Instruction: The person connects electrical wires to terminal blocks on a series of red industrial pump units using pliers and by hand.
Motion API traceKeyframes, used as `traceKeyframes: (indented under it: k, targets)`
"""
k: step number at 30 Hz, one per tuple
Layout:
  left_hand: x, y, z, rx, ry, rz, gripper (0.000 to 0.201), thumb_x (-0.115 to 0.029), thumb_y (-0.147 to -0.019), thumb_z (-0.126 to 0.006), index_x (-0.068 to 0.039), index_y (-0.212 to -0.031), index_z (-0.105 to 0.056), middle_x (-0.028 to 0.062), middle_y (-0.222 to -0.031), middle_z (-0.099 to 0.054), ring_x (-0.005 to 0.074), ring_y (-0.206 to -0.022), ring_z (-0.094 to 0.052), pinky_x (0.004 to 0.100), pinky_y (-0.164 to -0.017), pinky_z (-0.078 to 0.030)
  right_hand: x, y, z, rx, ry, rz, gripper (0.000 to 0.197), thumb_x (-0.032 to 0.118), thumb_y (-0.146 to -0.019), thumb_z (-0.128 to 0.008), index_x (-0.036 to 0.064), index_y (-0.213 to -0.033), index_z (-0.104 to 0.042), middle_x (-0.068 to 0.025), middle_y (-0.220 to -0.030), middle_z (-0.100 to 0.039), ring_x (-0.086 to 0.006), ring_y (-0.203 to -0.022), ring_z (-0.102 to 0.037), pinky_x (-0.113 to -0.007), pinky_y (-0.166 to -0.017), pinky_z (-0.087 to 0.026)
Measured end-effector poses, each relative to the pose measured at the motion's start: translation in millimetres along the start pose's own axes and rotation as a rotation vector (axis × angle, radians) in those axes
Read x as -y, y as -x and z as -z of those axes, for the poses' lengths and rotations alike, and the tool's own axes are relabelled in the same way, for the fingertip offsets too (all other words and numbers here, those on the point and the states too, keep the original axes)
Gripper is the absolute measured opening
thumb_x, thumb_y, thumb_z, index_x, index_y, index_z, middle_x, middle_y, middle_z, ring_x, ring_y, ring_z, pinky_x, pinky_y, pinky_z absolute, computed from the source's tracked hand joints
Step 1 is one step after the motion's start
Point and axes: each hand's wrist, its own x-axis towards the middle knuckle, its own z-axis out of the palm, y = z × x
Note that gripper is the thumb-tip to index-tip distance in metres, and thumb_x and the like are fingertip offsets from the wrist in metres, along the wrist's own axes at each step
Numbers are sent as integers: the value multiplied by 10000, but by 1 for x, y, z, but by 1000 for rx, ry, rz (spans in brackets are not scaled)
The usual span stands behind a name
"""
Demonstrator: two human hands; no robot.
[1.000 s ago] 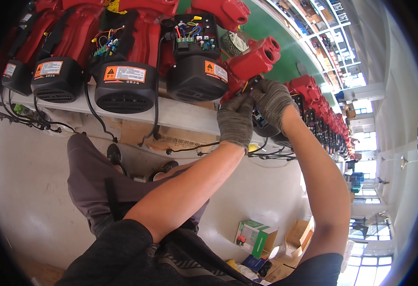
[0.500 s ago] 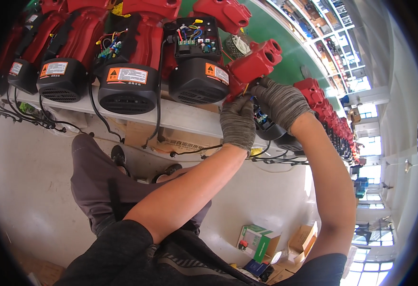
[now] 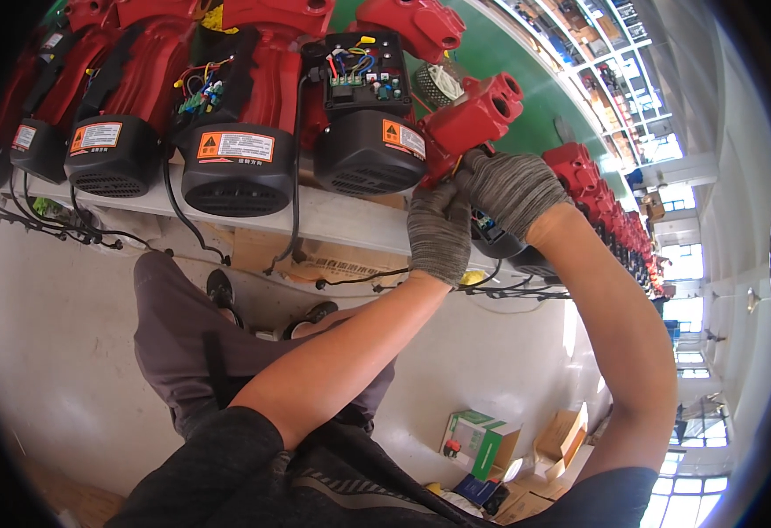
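My left hand (image 3: 439, 231) and my right hand (image 3: 516, 195), both in grey striped knit gloves, meet at the near side of a red pump (image 3: 472, 119). Their fingertips are closed and pressed close together; what they pinch is hidden by the gloves. Beneath my right hand, part of an open black terminal box (image 3: 491, 236) shows. Just left stands another pump with a black motor cover (image 3: 368, 154) and an uncovered terminal box (image 3: 363, 75), where coloured wires and a yellow cap show.
More red and black pumps (image 3: 243, 163) line the white bench (image 3: 350, 220), their black cables (image 3: 296, 220) hanging over its edge. A further row (image 3: 605, 207) runs off to the right. On the floor lie a green and white box (image 3: 478, 443) and open cartons (image 3: 561, 436).
My right hand has turned and moved slightly left and down, closer to my left hand. Thin wires visible between the fingertips before are now covered. The right elbow has swung outward.
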Motion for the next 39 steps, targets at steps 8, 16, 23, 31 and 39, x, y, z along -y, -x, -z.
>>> traceKeyframes:
  k: [8,16,23,31,39]
  targets:
    - [-3,4,-2,-26,-166,-107,281,-34,-947,-545,36,-1200,-646,231,-1100,-608,357,-999,-593,395,-970,-459,3,-4,19,88,-42,15,220,117,-815,-644,109,-1031,-683,-83,-1000,-637,-249,-880,-700,-399,-655,-587]
    - [-4,2,-9,-12,19,141,284,-22,-990,-528,33,-1245,-637,148,-1198,-641,177,-1059,-601,304,-979,-463,0,-3,1,98,-105,-43,208,219,-859,-661,94,-1026,-661,-104,-1043,-661,-295,-867,-702,-425,-705,-573]
    - [-14,-3,0,50,358,339,296,26,-940,-542,-1,-1201,-681,129,-1203,-653,189,-1090,-591,301,-1001,-445,24,-14,26,156,-359,-463,258,228,-872,-622,55,-1047,-698,-191,-932,-717,-365,-901,-697,-466,-781,-547]
    - [-14,-3,-6,52,265,234,304,-5,-982,-532,15,-1267,-637,106,-1233,-675,149,-1094,-622,281,-1006,-459,28,-15,8,76,-916,-950,357,314,-912,-557,44,-1085,-714,-244,-1060,-701,-391,-980,-678,-462,-885,-531]
    - [-25,-4,-9,-13,283,299,248,-7,-967,-563,23,-1182,-683,99,-997,-694,168,-880,-627,297,-846,-509,26,-10,-31,12,-1373,-1107,316,296,-945,-545,46,-1054,-706,-197,-1039,-717,-367,-985,-679,-451,-883,-522]
